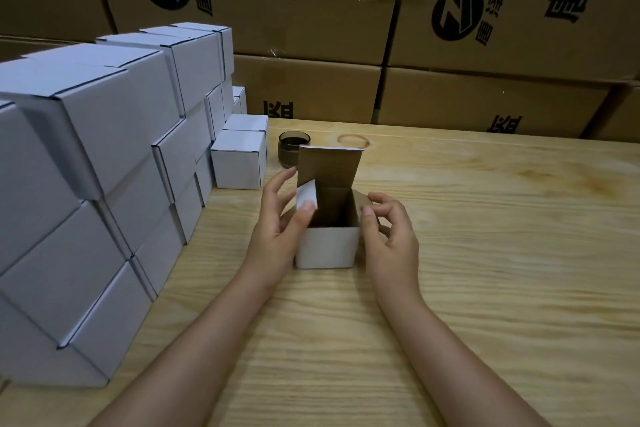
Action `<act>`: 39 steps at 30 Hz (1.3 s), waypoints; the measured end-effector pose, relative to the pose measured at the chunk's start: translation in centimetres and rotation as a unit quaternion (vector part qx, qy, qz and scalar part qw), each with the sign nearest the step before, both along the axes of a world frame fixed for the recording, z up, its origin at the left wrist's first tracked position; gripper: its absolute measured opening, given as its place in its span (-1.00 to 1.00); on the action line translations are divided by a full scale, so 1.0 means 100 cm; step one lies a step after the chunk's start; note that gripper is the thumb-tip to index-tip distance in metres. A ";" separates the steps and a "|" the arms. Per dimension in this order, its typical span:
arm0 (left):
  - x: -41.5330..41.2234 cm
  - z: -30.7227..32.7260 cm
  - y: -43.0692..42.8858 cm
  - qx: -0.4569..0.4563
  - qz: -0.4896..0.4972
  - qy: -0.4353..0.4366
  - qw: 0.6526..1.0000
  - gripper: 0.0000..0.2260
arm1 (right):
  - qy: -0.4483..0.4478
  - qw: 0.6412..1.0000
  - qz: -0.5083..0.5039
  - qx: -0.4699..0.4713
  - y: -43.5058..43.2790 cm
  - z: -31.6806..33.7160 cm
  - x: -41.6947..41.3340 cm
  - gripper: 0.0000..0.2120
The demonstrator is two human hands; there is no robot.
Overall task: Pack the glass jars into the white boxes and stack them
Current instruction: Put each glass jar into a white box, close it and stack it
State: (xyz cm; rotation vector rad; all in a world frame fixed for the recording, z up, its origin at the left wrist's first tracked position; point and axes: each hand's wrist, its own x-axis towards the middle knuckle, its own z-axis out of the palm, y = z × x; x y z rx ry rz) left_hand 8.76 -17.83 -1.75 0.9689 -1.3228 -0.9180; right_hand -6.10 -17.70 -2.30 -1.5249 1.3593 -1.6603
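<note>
The white box (327, 248) is steadied on the tabletop (485, 253), its side flaps (306, 196) pinched apart by the curled fingers (308, 206) of the left hand (278, 218) and right hand (389, 232), apparently so the far glass jar (294, 146) can be dropped in.

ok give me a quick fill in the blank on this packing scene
1. The top of the white box is ___.
2. The glass jar stands on the table, ___ the box, not inside it.
3. The left hand pinches a side ___ of the box.
4. The stack of closed boxes is on the person's ___.
Missing words: open; behind; flap; left
</note>
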 end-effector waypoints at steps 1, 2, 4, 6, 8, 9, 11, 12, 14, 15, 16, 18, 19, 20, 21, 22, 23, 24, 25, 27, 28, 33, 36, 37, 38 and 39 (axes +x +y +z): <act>-0.002 -0.001 0.000 0.004 0.008 -0.004 1.000 -0.50 | 0.013 1.000 0.000 -0.016 0.000 0.000 0.000 -0.83; -0.005 -0.001 0.001 0.006 0.019 -0.014 1.000 -0.44 | 0.021 0.999 0.003 -0.029 0.000 -0.001 0.001 -0.87; -0.009 -0.001 0.000 0.011 0.045 -0.006 0.999 -0.51 | 0.024 0.999 0.011 -0.041 0.000 0.001 0.002 -0.97; -0.010 0.001 -0.001 0.003 0.058 0.024 0.998 -0.70 | 0.022 0.998 0.024 -0.049 0.001 0.002 0.002 -0.92; -0.010 0.003 0.000 -0.002 0.063 0.045 0.997 -0.68 | 0.016 0.998 0.050 -0.047 0.004 0.005 0.002 -0.80; -0.008 0.003 0.000 0.001 0.065 0.063 0.996 -0.64 | 0.017 0.997 0.059 -0.039 0.004 0.005 0.002 -0.74; -0.002 0.002 -0.002 0.024 0.070 0.111 0.991 -0.62 | 0.023 0.997 0.069 -0.021 0.004 0.006 0.001 -0.65; 0.001 0.002 -0.003 0.034 0.067 0.128 0.989 -0.64 | 0.027 0.997 0.072 -0.014 0.004 0.006 0.000 -0.62; 0.004 0.003 -0.003 0.042 0.053 0.128 0.989 -0.70 | 0.035 0.996 0.079 -0.004 0.002 0.007 -0.002 -0.57; 0.004 0.004 -0.001 0.043 0.040 0.123 0.991 -0.71 | 0.033 0.996 0.087 0.002 0.001 0.007 -0.003 -0.55; 0.005 0.004 0.000 0.040 0.025 0.114 0.992 -0.69 | 0.027 0.995 0.095 0.009 0.001 0.008 -0.003 -0.53; 0.006 0.005 0.001 0.031 -0.001 0.084 0.996 -0.63 | 0.024 0.994 0.107 0.015 -0.001 0.009 -0.006 -0.51; 0.007 0.005 0.001 0.035 -0.015 0.078 0.996 -0.60 | 0.027 0.993 0.113 0.016 -0.001 0.010 -0.008 -0.52; 0.009 0.005 0.000 0.048 -0.032 0.080 0.995 -0.58 | 0.028 0.992 0.119 0.019 -0.002 0.011 -0.009 -0.52; 0.010 0.006 0.000 0.063 -0.048 0.083 0.993 -0.56 | 0.027 0.992 0.124 0.025 -0.002 0.011 -0.009 -0.52; 0.012 0.006 -0.001 0.076 -0.058 0.085 0.992 -0.55 | 0.026 0.991 0.129 0.032 -0.002 0.011 -0.009 -0.52; 0.012 0.006 -0.001 0.086 -0.061 0.081 0.991 -0.55 | 0.025 0.990 0.130 0.039 -0.002 0.011 -0.009 -0.50; 0.012 0.006 0.000 0.091 -0.061 0.075 0.991 -0.56 | 0.021 0.990 0.130 0.046 -0.002 0.012 -0.009 -0.48; 0.012 0.006 0.001 0.093 -0.060 0.069 0.991 -0.58 | 0.017 0.990 0.130 0.054 -0.002 0.012 -0.009 -0.47; 0.013 0.006 0.002 0.087 -0.061 0.057 0.993 -0.58 | 0.018 0.988 0.137 0.070 -0.001 0.013 -0.010 -0.47; 0.014 0.005 0.003 0.082 -0.064 0.047 0.993 -0.56 | 0.022 0.987 0.142 0.074 0.000 0.013 -0.010 -0.47; 0.018 0.004 0.008 0.068 -0.087 -0.050 0.993 -0.34 | 0.065 0.977 0.178 0.094 0.001 0.019 -0.020 -0.52; 0.019 0.006 0.008 0.064 -0.095 -0.060 0.992 -0.17 | 0.107 0.950 0.253 0.151 -0.001 0.035 -0.035 -0.59; 0.019 0.006 0.008 0.061 -0.095 -0.056 0.992 -0.15 | 0.132 0.937 0.273 0.173 -0.004 0.043 -0.040 -0.57; 0.019 0.006 0.008 0.054 -0.089 -0.058 0.993 -0.18 | 0.163 0.924 0.283 0.199 -0.008 0.055 -0.045 -0.54; 0.018 0.006 0.009 0.046 -0.082 -0.063 0.994 -0.22 | 0.196 0.914 0.277 0.222 -0.016 0.068 -0.048 -0.53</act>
